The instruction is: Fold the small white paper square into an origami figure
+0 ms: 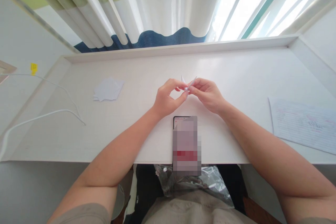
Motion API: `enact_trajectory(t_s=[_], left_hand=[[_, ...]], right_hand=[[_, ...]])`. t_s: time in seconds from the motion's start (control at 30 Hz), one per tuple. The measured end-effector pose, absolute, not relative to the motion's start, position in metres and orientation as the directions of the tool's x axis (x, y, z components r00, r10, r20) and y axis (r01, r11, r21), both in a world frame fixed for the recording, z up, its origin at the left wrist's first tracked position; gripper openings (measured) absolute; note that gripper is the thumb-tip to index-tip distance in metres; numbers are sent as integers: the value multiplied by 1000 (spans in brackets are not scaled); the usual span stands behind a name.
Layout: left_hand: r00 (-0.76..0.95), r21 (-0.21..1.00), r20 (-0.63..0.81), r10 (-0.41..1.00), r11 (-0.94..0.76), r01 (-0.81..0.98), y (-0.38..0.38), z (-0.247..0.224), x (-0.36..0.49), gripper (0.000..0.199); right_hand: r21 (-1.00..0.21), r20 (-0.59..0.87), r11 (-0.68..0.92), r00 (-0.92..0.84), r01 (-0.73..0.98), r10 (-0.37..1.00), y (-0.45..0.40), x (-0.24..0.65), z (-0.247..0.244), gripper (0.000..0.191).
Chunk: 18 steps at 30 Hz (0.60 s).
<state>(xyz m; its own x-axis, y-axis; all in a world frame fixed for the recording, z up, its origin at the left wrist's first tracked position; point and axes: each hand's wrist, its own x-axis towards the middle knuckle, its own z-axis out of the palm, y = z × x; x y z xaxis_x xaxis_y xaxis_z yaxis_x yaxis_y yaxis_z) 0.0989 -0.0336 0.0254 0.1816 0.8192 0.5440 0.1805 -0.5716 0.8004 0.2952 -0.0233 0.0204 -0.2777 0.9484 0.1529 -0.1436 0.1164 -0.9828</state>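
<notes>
Above the middle of the white desk, my left hand (170, 95) and my right hand (208, 92) meet at a small folded piece of white paper (187, 86). Two thin points of the paper stick up between the fingers in a V. The left thumb and index finger pinch its lower left part, while the right fingertips close on its right side. Much of the paper is covered by my fingers. Just below the hands lies a phone (185, 140), its screen blurred out, with its lower end reaching past the desk's front edge.
Several white paper sheets (108, 89) lie in a loose stack on the left of the desk (141, 73). A white cable (52, 112) crosses the left end. Written lined paper (301, 120) rests at the right. A clear plastic bag (210, 182) is on my lap.
</notes>
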Motion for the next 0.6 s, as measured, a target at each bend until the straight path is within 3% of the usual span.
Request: enact_trajectory(t_s=[0.33,0.6], left_hand=[[121,841,509,852,-522,144,-34,24,103,17],[54,945,325,944,-326,6,-32,23,109,34]], right_hand=[[-980,181,165,-154,-113,971,-24,293,22,46],[-974,223,215,-107,-77,969,-27,288,21,42]])
